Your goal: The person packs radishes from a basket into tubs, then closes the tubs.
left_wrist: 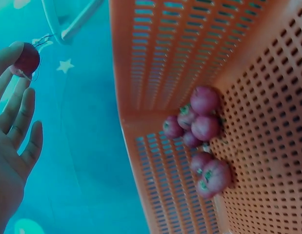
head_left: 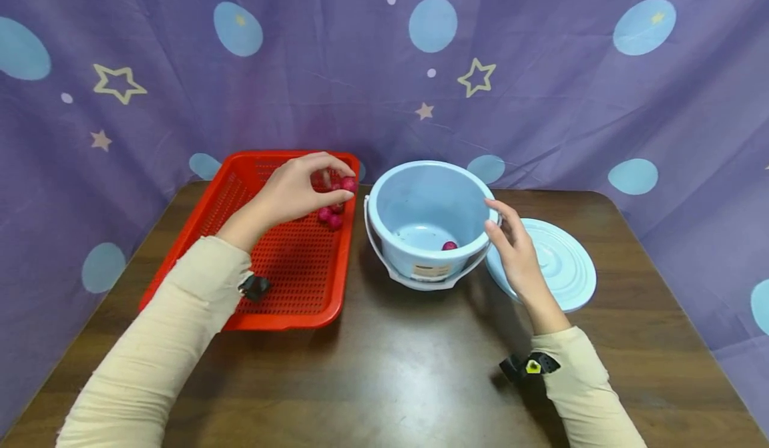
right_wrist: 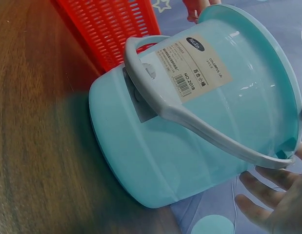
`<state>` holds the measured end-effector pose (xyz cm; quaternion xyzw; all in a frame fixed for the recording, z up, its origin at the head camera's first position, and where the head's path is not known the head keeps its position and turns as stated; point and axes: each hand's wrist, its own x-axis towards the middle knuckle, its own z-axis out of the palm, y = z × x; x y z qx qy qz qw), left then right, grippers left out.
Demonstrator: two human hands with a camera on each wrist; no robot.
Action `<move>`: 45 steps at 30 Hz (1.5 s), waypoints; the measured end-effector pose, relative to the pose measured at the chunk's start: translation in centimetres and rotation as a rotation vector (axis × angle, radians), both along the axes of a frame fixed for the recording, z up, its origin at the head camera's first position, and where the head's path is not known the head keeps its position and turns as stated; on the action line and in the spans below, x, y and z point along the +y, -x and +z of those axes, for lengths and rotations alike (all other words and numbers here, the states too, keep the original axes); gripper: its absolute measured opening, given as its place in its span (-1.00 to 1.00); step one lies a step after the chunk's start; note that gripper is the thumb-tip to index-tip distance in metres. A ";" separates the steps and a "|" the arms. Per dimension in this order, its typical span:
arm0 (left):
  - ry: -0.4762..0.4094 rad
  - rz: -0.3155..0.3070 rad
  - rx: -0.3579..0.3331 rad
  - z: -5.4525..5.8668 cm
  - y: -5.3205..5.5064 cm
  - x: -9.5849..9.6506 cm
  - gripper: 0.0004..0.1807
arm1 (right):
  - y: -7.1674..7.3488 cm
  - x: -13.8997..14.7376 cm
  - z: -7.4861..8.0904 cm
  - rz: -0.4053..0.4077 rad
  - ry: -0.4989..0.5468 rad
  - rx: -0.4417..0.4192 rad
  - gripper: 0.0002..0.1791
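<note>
In the head view, my left hand is above the right side of a red basket, thumb and fingertips pinching a radish. Thin root strands trail from that radish in the left wrist view. Several more radishes lie together in the basket's corner. A light blue bucket stands upright to the right of the basket, with one radish on its floor. My right hand holds the bucket's right rim, thumb over the edge and fingers outside by the handle's end.
A light blue lid lies on the wooden table to the right of the bucket, partly behind my right hand. A purple patterned cloth hangs behind the table. The bucket handle is lowered along its front.
</note>
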<state>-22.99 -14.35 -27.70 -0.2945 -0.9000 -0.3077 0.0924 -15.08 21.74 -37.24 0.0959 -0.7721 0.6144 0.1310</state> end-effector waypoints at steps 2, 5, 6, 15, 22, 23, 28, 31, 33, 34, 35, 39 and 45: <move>-0.012 -0.003 0.024 0.2 -0.1 0.5 -0.71 | 0.0 0.1 0.1 0.000 0.002 -0.001 -0.54; -0.029 0.005 0.043 0.5 -0.3 1.2 -0.71 | 0.1 0.2 0.0 0.008 0.010 -0.001 -0.53; -0.036 0.004 0.042 0.6 -0.3 1.4 -0.71 | 0.1 0.2 0.0 0.010 0.012 -0.001 -0.53; -0.017 -0.079 -0.015 1.5 -0.9 3.6 -0.69 | 0.0 0.1 -0.4 -0.003 0.021 -0.005 -0.54; 0.034 -0.176 -0.053 1.4 -1.0 5.1 -0.66 | 0.1 -0.2 -0.6 0.011 0.045 0.006 -0.53; 0.044 -0.187 -0.060 1.4 -1.0 5.3 -0.66 | 0.1 -0.2 -0.6 0.010 0.043 0.006 -0.53; 0.118 -0.234 -0.096 0.9 -1.1 6.2 -0.68 | 0.0 -0.2 -0.6 0.006 0.039 -0.004 -0.54; 0.165 -0.249 -0.121 0.7 -1.1 6.5 -0.70 | -0.1 -0.3 -0.6 0.008 0.046 -0.001 -0.53; 0.192 -0.259 -0.129 0.6 -1.0 6.6 -0.71 | 0.0 -0.3 -0.6 0.008 0.043 0.004 -0.54; 0.202 -0.264 -0.130 0.6 -1.0 6.6 -0.71 | 0.0 -0.3 -0.5 0.009 0.042 0.007 -0.54; 0.208 -0.268 -0.132 0.5 -1.0 6.6 -0.70 | 0.0 -0.3 -0.5 0.009 0.038 0.009 -0.54; 0.213 -0.284 -0.130 0.3 -0.8 6.6 -0.68 | 0.1 -0.2 -0.4 0.010 0.027 0.010 -0.54; 0.203 -0.288 -0.125 0.3 -0.6 6.7 -0.69 | 0.2 0.0 -0.3 0.003 0.025 0.006 -0.54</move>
